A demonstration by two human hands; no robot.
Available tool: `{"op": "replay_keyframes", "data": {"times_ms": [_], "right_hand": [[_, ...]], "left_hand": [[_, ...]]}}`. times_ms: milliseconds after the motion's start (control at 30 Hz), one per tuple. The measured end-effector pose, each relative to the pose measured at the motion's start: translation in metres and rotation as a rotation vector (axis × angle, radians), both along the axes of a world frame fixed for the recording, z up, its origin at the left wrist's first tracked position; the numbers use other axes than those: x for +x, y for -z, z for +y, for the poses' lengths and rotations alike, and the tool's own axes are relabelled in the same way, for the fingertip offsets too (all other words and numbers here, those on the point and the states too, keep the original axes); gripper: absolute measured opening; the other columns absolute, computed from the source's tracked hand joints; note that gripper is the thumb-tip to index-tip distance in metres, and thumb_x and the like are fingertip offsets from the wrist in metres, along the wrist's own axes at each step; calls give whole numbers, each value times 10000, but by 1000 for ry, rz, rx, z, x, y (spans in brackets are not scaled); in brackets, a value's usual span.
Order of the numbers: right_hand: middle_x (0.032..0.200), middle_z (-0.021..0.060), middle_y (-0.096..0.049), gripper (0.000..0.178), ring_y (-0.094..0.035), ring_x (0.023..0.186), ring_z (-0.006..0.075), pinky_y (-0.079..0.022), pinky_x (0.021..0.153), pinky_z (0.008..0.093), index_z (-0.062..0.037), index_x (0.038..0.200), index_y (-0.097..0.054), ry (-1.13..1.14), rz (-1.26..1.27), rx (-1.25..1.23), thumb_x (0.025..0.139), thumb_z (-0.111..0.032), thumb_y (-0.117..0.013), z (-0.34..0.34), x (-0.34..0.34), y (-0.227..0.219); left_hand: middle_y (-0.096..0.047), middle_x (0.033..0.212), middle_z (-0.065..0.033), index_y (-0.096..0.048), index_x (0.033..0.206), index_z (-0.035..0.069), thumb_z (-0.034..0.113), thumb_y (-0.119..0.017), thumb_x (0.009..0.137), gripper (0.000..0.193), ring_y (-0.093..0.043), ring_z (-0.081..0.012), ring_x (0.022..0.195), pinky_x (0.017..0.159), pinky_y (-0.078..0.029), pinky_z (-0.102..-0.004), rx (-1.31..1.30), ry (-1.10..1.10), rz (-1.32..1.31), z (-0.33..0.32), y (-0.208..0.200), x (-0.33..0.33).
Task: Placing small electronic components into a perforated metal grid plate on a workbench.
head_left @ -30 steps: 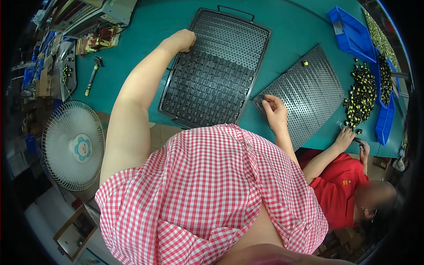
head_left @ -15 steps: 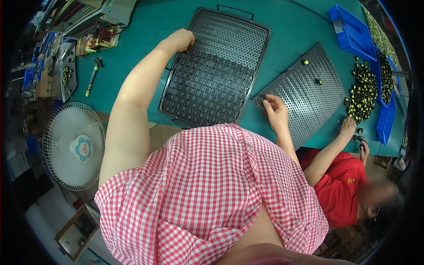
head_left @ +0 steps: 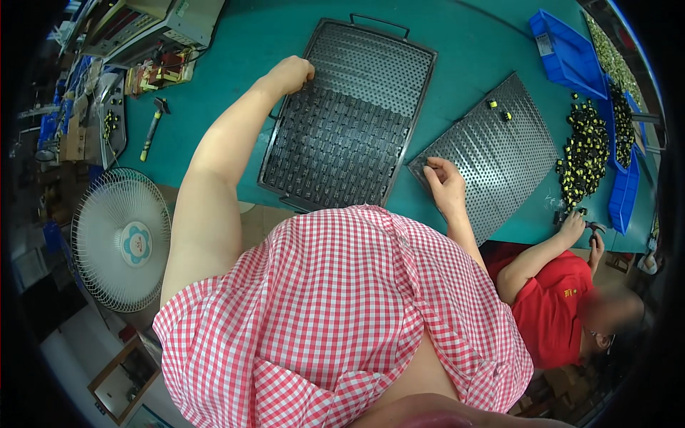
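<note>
A dark framed tray [head_left: 371, 44] with a perforated surface lies before me. Rows of small black parts [head_left: 335, 143] cover its nearer part; the farther part shows bare holes. My left hand [head_left: 291, 73] is at the tray's left edge, by the last row, with its fingers curled closed; what they pinch is hidden. To the right lies a perforated grey metal sheet [head_left: 499, 164], set at an angle. Over its left corner is my right hand [head_left: 445, 184], thumb and fingers bent together; I cannot make out anything in them. Two black-and-yellow pieces [head_left: 507, 116] sit on the sheet.
A pile of black-and-yellow pieces [head_left: 585, 153] lies at the right, beside blue bins [head_left: 567, 53]. A co-worker's hand [head_left: 571, 230] works near it, the other holding a hammer. Another hammer [head_left: 152, 132] lies at left, above a fan [head_left: 121, 239].
My left hand has shifted slightly along the tray's edge. One black-and-yellow piece on the sheet now sits closer to the other. The co-worker's hand has moved nearer the table's front edge.
</note>
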State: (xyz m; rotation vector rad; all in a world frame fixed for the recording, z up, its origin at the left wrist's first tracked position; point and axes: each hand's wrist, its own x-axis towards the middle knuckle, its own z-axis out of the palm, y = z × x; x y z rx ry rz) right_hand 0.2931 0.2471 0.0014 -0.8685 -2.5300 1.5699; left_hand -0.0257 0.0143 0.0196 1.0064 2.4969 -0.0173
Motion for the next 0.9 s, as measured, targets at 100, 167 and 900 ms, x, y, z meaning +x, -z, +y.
{"op": "replay_keyframes", "data": {"times_ms": [100, 167, 900], "right_hand": [[905, 137, -622, 254, -629, 745, 181, -501, 649, 270, 16, 995, -605, 6, 12, -14, 783, -122, -628, -2, 1, 0], [904, 138, -621, 254, -629, 745, 181, -501, 649, 270, 17, 995, -605, 13, 24, -2, 784, -122, -628, -1, 2, 0], [905, 131, -613, 264, -630, 720, 201, -508, 653, 300, 2, 980, -611, 64, 55, 94, 767, -152, -640, 9, 21, 3]], "left_hand": [[-638, 920, -144, -650, 932, 68, -89, -533, 689, 312, -602, -288, 903, 765, -487, -367, 28, 35, 2, -2, -1, 5], [-644, 882, -130, -642, 915, 54, -77, -552, 674, 289, -613, -283, 856, 740, -491, -368, 58, 104, 74, -6, 3, 8], [-217, 1437, -114, -267, 1362, 52, 379, -496, 835, 662, -128, -292, 1345, 1073, -78, -490, 319, 198, 306, 12, 22, 117]]}}
